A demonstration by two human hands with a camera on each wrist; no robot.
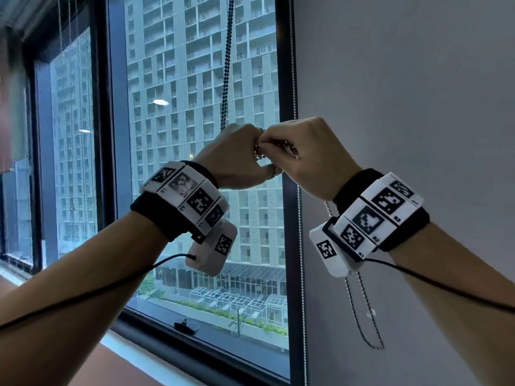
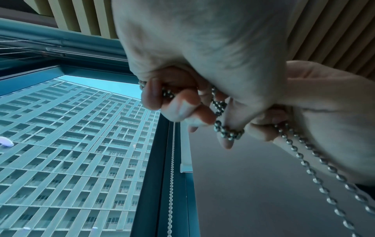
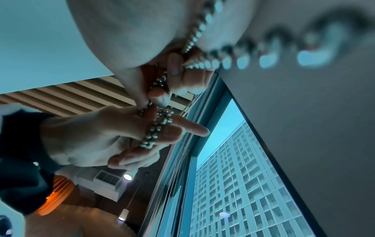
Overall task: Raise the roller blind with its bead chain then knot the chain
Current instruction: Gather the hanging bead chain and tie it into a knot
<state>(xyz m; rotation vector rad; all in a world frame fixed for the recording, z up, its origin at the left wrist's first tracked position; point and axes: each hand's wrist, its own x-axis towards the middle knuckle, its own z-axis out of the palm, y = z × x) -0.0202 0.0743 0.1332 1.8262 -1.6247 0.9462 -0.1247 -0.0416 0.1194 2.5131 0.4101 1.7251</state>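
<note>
Both hands meet at the centre of the head view, in front of the window frame (image 1: 289, 112). The left hand (image 1: 237, 157) has the bead chain (image 1: 227, 65) wound round its fingers and grips it; the right hand (image 1: 303, 151) pinches a bunch of the same chain just beside it. The chain runs up to the top of the frame and its slack loop hangs at lower right. The knotting step looks under way. To do it well, the person should probably keep the wrapped loop open on the left fingers and feed the pinched bight cleanly through, pulling evenly so beads do not jam. Only the wrist views show the wraps themselves; the head view alone shows the hanging loop and the window glass uncovered
</note>
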